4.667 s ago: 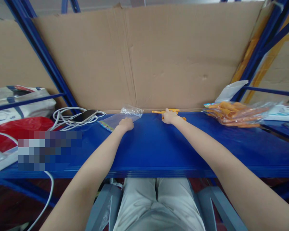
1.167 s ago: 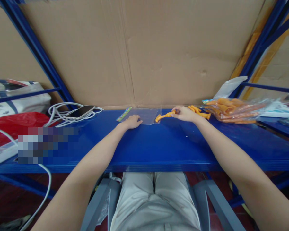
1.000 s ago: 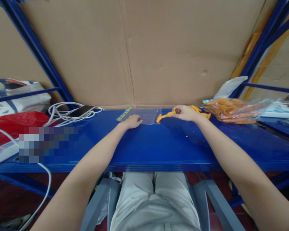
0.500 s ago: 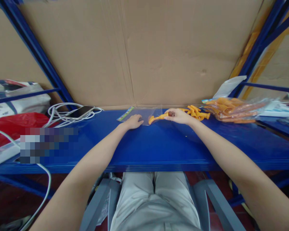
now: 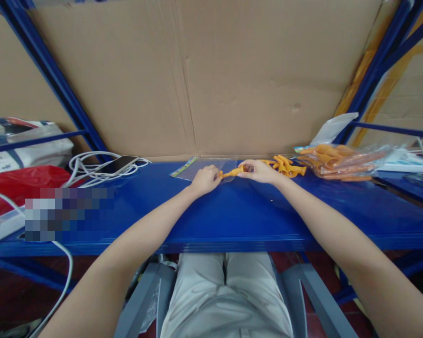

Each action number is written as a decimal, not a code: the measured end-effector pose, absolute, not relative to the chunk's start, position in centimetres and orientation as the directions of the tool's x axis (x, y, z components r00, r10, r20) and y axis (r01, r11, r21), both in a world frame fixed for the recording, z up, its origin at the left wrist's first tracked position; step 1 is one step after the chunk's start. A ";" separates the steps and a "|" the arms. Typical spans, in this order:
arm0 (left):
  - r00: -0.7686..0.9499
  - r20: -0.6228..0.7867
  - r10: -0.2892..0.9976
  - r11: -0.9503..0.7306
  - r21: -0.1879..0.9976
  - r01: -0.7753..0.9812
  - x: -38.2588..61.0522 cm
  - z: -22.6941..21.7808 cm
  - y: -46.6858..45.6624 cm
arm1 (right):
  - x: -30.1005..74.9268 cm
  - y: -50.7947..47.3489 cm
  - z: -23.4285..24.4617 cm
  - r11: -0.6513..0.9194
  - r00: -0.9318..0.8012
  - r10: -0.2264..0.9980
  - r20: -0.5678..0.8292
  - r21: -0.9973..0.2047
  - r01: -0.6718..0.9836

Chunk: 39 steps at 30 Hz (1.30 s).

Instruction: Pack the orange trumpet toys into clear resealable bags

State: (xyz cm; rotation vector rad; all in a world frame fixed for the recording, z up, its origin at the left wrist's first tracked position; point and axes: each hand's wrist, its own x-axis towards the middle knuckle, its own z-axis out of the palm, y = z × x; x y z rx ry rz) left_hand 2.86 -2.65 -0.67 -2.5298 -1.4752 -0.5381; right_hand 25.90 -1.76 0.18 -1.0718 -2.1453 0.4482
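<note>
An orange plastic horn-shaped piece (image 5: 231, 173) lies between my two hands, level with the blue bench top. My left hand (image 5: 206, 180) is closed around its left end, which the fingers partly hide. At the wider right end, my right hand (image 5: 256, 171) grips it between thumb and fingers. Under and behind my left hand lies a flat clear plastic bag (image 5: 186, 170) with a colourful printed header strip. Just right of my right hand is a loose heap of similar orange horn-shaped pieces (image 5: 285, 168).
Clear bags packed with orange pieces (image 5: 333, 162) lie at the right. On the left are a phone (image 5: 121, 164), coiled white cables (image 5: 86, 164) and a red bag (image 5: 28, 180). Cardboard (image 5: 239, 84) stands behind the blue bench (image 5: 225, 216), between blue posts.
My left hand has moved right, off the flat bag, and closed on the left end of the orange piece. My right hand keeps its hold, nearly in place.
</note>
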 end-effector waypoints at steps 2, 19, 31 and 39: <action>0.475 0.409 0.779 -0.523 0.004 0.853 3.2 -0.6 -3.0 | 25.7 -1.9 0.4 0.616 -0.401 0.786 0.470 -0.545 0.569; -0.004 0.381 0.925 -0.044 0.119 0.992 -0.6 1.1 -1.3 | 23.6 -2.2 -1.2 0.554 -0.478 0.824 0.304 -0.611 0.566; -0.057 0.073 0.996 0.010 0.528 0.849 -5.4 0.2 2.1 | 23.5 -2.1 -1.1 0.494 -0.364 0.868 0.338 -0.667 0.558; 0.125 -0.001 0.992 -0.063 0.859 0.508 -1.3 0.1 0.3 | 23.9 -1.7 -1.2 0.453 -0.384 0.874 0.296 -0.781 0.430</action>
